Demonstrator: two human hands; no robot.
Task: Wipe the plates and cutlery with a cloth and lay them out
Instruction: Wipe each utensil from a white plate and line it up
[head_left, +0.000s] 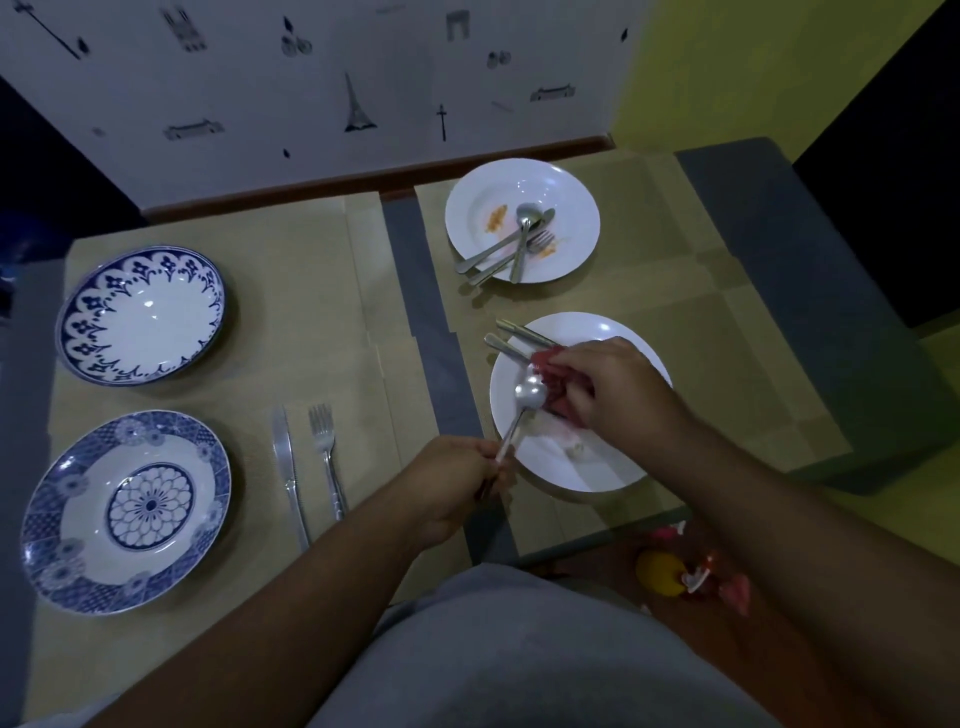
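Note:
My left hand (457, 483) grips the handle of a spoon (527, 395), whose bowl is raised over the near white plate (571, 467). My right hand (613, 384) holds a red cloth (553, 382) bunched against the spoon's bowl. Two more cutlery handles (511, 338) lie across that plate's far left rim. A far white plate (571, 208) with orange stains carries several pieces of cutlery (511, 247). On the left mat lie a knife (288, 467) and a fork (327, 457), beside two blue-patterned plates: a near plate (67, 499) and a far plate (140, 364).
Tan placemats (311, 322) cover the table, with a grey strip (421, 301) between them. A patterned wall (311, 104) stands right behind the table. A yellow and red toy (685, 574) lies on the floor at the lower right. My grey-clothed lap fills the bottom.

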